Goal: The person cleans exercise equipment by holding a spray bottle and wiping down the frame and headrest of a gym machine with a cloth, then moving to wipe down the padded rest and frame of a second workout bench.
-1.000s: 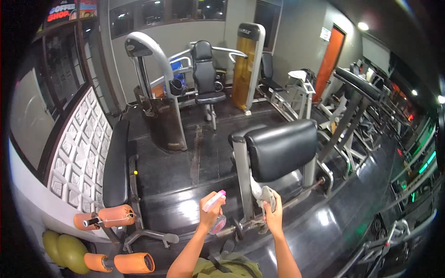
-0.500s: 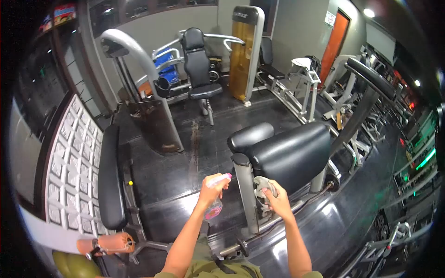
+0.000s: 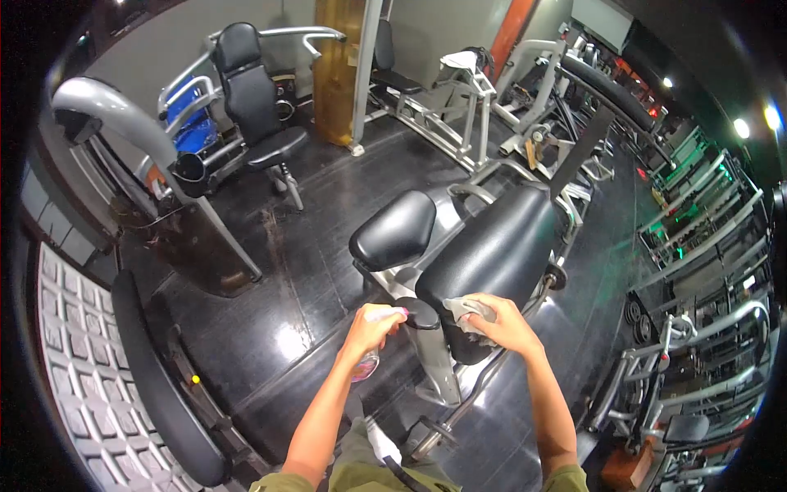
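Observation:
My left hand (image 3: 370, 330) is wrapped round the neck of a clear spray bottle (image 3: 366, 366) with a pink-tipped white nozzle and pink on its body. In my right hand (image 3: 502, 322) is a bunched grey cloth (image 3: 467, 312), held at the near end of a long black padded bench (image 3: 500, 246). The cloth appears to touch the pad, though the hand partly hides the contact. Just right of the bottle's nozzle is a black-capped silver post (image 3: 434, 348) of the bench frame. A smaller black seat pad (image 3: 395, 230) sits beyond it.
A curl bar (image 3: 492, 369) runs low along the bench's right side. At left stand a long black bench pad (image 3: 156, 377) and a white lattice panel (image 3: 82, 344). A shoulder machine seat (image 3: 275, 148) is ahead. Racks and machines (image 3: 697, 361) line the right.
The view has swung right and moved closer to the bench. My right hand has brought the cloth from beside the post onto the pad's near end. The bottle stays in my left hand.

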`<action>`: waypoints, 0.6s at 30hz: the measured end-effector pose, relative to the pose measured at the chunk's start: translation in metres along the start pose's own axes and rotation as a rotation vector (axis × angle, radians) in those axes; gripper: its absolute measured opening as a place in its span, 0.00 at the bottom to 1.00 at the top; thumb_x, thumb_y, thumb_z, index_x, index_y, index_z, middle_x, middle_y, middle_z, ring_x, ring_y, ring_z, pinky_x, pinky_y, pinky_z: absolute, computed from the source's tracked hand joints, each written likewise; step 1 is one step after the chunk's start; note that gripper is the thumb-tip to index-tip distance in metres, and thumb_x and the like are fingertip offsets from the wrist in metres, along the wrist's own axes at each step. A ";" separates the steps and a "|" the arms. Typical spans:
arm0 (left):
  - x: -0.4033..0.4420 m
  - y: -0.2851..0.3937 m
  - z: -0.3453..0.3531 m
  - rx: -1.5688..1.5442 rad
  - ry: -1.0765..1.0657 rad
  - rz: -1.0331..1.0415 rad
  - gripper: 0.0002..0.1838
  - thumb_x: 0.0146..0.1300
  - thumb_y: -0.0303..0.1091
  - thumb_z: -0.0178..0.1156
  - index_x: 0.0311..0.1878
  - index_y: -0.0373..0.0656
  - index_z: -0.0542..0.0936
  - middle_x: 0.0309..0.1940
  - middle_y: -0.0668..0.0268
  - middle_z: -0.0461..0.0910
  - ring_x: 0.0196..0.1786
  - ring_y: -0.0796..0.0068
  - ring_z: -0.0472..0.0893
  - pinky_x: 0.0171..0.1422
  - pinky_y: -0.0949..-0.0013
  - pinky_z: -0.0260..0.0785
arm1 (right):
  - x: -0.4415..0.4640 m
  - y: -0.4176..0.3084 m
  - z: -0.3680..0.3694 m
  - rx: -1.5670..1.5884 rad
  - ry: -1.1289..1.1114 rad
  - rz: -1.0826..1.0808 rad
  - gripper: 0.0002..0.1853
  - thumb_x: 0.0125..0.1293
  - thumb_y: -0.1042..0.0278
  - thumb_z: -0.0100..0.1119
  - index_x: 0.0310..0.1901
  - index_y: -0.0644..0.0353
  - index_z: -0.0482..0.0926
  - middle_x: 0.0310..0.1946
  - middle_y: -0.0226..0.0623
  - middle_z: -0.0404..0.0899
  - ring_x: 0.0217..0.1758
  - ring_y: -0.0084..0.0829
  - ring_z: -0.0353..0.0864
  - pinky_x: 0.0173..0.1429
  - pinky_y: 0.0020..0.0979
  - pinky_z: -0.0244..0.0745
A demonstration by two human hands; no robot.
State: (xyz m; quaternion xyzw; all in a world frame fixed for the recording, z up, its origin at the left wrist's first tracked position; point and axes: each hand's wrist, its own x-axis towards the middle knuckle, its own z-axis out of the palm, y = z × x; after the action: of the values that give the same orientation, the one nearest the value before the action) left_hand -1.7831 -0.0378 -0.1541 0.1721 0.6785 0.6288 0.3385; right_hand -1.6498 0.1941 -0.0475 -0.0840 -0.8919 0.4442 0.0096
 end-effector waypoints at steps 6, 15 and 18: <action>0.008 -0.002 -0.009 0.029 -0.061 0.025 0.14 0.60 0.40 0.64 0.31 0.37 0.84 0.19 0.66 0.79 0.15 0.79 0.74 0.18 0.73 0.63 | 0.022 -0.002 0.011 -0.183 0.005 -0.071 0.18 0.61 0.65 0.65 0.52 0.62 0.81 0.46 0.42 0.81 0.50 0.40 0.82 0.57 0.34 0.75; -0.005 -0.020 -0.033 -0.188 -0.096 -0.023 0.11 0.61 0.39 0.64 0.30 0.41 0.82 0.21 0.72 0.77 0.19 0.84 0.73 0.21 0.76 0.64 | 0.064 -0.009 0.064 -0.536 -0.161 -0.106 0.17 0.57 0.68 0.65 0.50 0.51 0.82 0.45 0.34 0.80 0.45 0.42 0.84 0.48 0.42 0.80; -0.008 -0.027 -0.038 -0.202 -0.058 -0.027 0.11 0.61 0.38 0.64 0.29 0.40 0.81 0.21 0.71 0.78 0.19 0.83 0.73 0.21 0.76 0.64 | 0.092 0.006 0.093 -0.649 -0.146 -0.143 0.16 0.57 0.67 0.66 0.49 0.49 0.82 0.45 0.33 0.80 0.44 0.42 0.84 0.46 0.42 0.80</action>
State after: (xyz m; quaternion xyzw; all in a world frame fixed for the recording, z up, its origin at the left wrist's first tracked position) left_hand -1.7977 -0.0751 -0.1787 0.1462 0.6038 0.6842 0.3820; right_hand -1.7482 0.1384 -0.1136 0.0121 -0.9888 0.1399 -0.0504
